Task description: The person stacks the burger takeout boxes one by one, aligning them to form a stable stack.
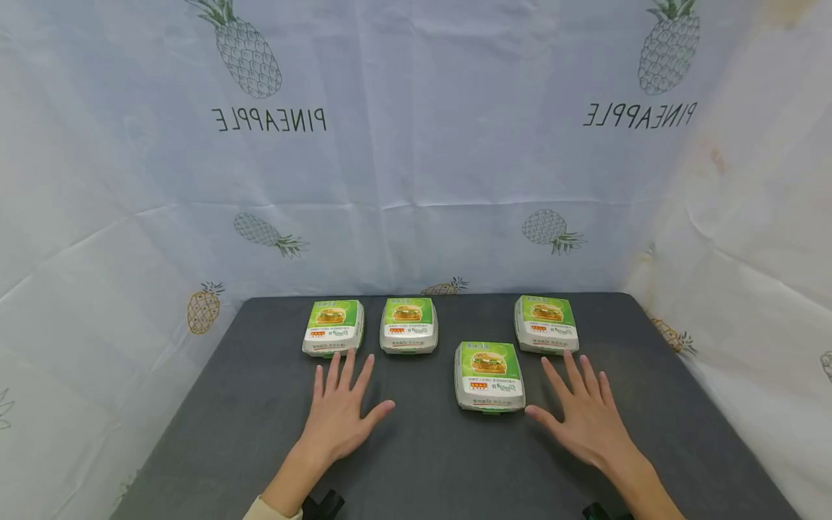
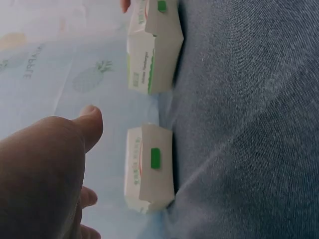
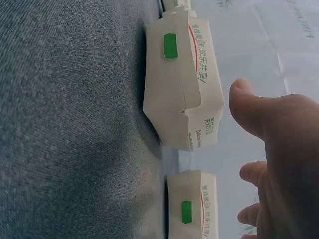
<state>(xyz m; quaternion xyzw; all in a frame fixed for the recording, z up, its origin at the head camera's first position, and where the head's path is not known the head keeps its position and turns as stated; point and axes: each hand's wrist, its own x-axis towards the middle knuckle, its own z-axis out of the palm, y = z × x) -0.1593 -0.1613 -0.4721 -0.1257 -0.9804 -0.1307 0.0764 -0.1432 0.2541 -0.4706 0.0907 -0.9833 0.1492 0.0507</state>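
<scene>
Both hands are spread above the dark table and hold nothing. My left hand (image 1: pixel 341 417) has its fingertips right at the near edge of the leftmost burger box (image 1: pixel 334 328). My right hand (image 1: pixel 583 417) has its thumb tip beside the nearest burger box (image 1: pixel 489 377), with its fingers at the near edge of the far right burger box (image 1: pixel 547 323). Another burger box (image 1: pixel 409 326) sits in the back row, right of the leftmost one. All the boxes are closed, white and green with a burger picture. In the right wrist view, the nearest box (image 3: pixel 172 79) shows a green front tab.
The dark grey table (image 1: pixel 416 462) ends at the back against a white curtain (image 1: pixel 403 159) printed with pineapples. The cloth also hangs along the left and right sides. Dark wrist gear (image 1: pixel 323 505) shows near the left wrist.
</scene>
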